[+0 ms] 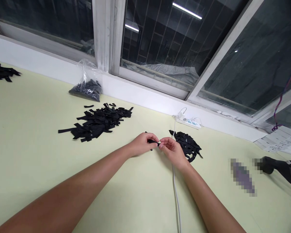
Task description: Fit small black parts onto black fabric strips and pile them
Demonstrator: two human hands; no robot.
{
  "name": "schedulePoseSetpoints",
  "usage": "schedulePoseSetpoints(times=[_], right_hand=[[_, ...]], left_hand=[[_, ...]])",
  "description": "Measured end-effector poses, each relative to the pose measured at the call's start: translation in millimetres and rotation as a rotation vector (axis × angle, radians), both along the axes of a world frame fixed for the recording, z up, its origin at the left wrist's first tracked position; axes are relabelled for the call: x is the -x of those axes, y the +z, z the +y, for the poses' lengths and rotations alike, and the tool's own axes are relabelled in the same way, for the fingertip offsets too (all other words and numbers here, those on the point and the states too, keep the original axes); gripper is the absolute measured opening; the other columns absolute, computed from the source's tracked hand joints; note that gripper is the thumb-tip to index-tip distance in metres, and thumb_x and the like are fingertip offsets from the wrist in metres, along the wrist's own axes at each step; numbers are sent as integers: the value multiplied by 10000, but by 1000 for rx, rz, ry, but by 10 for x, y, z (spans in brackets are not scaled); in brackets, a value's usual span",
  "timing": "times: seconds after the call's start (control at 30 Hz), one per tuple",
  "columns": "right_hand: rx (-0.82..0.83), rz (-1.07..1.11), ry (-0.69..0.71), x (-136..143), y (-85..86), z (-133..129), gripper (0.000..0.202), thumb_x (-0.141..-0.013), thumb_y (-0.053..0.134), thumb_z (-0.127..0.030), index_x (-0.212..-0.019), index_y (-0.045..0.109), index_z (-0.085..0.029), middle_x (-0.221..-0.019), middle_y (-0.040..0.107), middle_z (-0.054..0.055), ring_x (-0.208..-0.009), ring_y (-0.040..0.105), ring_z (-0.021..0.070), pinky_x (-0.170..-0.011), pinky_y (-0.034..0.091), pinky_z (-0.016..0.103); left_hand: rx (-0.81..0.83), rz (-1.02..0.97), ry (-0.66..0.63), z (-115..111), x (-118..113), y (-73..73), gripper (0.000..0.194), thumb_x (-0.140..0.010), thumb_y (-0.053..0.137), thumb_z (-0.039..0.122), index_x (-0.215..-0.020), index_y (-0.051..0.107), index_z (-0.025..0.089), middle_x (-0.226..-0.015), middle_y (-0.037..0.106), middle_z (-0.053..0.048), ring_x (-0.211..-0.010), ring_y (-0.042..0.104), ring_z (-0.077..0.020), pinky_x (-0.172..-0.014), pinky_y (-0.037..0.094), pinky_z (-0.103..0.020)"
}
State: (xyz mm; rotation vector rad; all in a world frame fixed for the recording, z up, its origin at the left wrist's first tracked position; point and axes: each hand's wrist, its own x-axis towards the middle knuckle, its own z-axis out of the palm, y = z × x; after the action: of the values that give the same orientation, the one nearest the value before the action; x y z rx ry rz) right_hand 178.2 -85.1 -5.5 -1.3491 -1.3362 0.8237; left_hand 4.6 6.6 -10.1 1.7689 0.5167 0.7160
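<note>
Between my two hands is a short black fabric strip [153, 141]. My left hand [143, 143] pinches it from the left, and the fingertips of my right hand [172, 149] close on its right end. A tiny dark ring-like piece [151, 149] shows just under my left fingers. To the left spreads a large loose pile of black strips [97, 123]. Right beside my right hand lies a smaller pile of black strips [189, 144] with small shiny spots on it, partly covered by that hand.
A clear plastic bag [86, 85] of black pieces leans on the white ledge. More black strips [2, 72] lie far left. A white cable [176, 194] passes under my right arm from a power strip [189, 122]. At right are a blurred-out patch [243, 178] and a black object [281, 168].
</note>
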Motion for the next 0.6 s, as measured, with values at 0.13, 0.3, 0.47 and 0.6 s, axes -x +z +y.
schedulePoseSetpoints(times=[0.13, 0.3, 0.47, 0.6], right_hand=[[1, 20, 35, 1, 9, 0, 362, -751, 758, -482, -960, 628, -217, -901, 668, 49, -844, 636, 173, -800, 517, 329], [19, 37, 40, 28, 15, -7, 360, -735, 769, -478, -931, 620, -215, -897, 668, 51, -842, 638, 176, -798, 525, 334], [29, 62, 22, 44, 16, -3, 374, -714, 777, -490, -919, 626, -216, -882, 673, 49, -832, 647, 181, -779, 526, 339], [30, 102, 23, 42, 9, 10, 356, -718, 786, -465, -922, 642, -212, -868, 674, 39, -810, 645, 166, -776, 514, 327]], left_hand=[[-4, 1, -39, -18, 17, 34, 284, -773, 720, 378, -965, 698, 170, -997, 711, -68, -916, 635, -180, -819, 488, -306], [16, 15, -68, -14, 26, 49, 285, -756, 742, 383, -928, 711, 158, -951, 713, -63, -878, 633, -174, -782, 480, -291], [31, 20, -44, 12, 12, 29, 281, -733, 757, 379, -899, 733, 154, -839, 698, -37, -774, 607, -152, -700, 458, -268], [18, 31, -14, 6, 4, 33, 243, -739, 739, 344, -890, 733, 153, -804, 684, -25, -740, 585, -138, -672, 435, -257]])
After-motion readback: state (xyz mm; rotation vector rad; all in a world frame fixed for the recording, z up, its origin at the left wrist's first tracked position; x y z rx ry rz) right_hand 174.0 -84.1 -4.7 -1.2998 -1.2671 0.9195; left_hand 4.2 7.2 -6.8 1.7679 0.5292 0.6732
